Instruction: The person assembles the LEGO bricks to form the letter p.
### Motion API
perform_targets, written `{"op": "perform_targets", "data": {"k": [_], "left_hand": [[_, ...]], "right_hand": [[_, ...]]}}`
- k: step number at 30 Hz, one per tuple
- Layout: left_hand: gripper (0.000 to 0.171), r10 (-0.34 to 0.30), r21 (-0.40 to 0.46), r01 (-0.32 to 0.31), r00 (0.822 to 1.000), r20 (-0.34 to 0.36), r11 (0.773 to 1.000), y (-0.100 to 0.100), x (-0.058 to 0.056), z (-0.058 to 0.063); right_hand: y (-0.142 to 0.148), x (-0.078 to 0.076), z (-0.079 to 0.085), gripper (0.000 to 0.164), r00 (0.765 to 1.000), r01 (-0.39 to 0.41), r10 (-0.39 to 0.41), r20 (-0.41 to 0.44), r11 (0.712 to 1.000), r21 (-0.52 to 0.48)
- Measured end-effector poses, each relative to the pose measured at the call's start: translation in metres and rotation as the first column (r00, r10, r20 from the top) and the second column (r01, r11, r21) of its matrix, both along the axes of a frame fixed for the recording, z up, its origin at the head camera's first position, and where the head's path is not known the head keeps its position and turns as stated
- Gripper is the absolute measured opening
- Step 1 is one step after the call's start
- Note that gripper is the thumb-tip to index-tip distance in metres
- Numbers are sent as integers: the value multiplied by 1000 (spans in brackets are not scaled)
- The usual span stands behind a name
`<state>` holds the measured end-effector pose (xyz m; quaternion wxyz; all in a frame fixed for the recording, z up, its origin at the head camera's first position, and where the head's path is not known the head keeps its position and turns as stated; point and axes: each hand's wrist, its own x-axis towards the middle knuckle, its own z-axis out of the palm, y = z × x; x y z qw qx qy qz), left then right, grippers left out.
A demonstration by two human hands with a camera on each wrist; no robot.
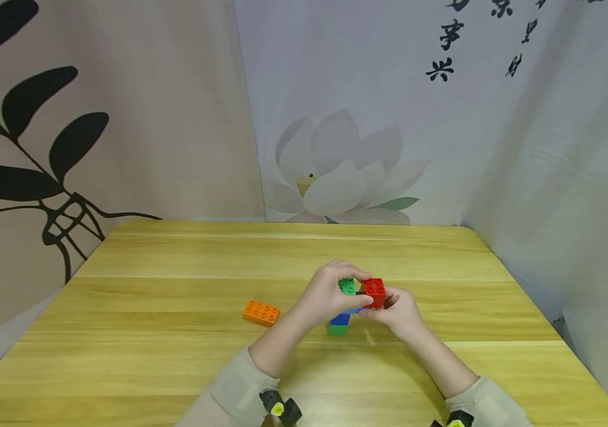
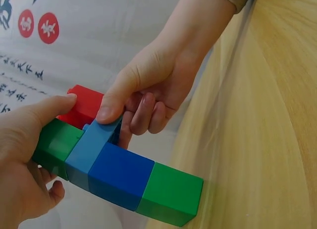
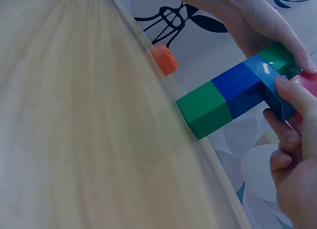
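Observation:
A tower of toy building bricks stands on the table, a green brick point(image 1: 337, 330) at its base and a dark blue brick point(image 2: 121, 175) above that. Across the top lies a light blue brick point(image 2: 92, 146), one end overhanging to the right. An upper green brick point(image 1: 347, 286) and a red brick point(image 1: 374, 292) sit side by side over it. My left hand point(image 1: 329, 295) pinches the red brick between thumb and finger. With thumb above and fingers beneath, my right hand point(image 1: 402, 312) grips the overhanging end of the light blue brick.
An orange brick point(image 1: 261, 312) lies on the wooden table point(image 1: 175, 356) left of the tower, near my left forearm. Behind the table's far edge hangs a printed curtain point(image 1: 362, 89), and another pale cloth point(image 1: 576, 178) runs along the right side.

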<state>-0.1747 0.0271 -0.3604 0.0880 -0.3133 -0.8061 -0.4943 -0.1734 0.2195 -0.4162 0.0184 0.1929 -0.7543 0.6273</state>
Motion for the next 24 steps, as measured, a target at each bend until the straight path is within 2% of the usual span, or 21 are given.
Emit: {"op": "perform_targets", "data": {"k": [7,14,24], "left_hand": [[31,14,31,-15,999,45,999,1,1,-3],[35,19,50,-22,999,47,999,-2,2,-3],[35,47,84,-57,993,112,995,-13,7,7]], "right_hand": [[0,0,1,30,1000,17,-17,22,1000,25],[0,-1,-1,30,999,-1,0,36,1000,17],[5,-3,-6,31,1000,-17,17,6,1000,-1]]}}
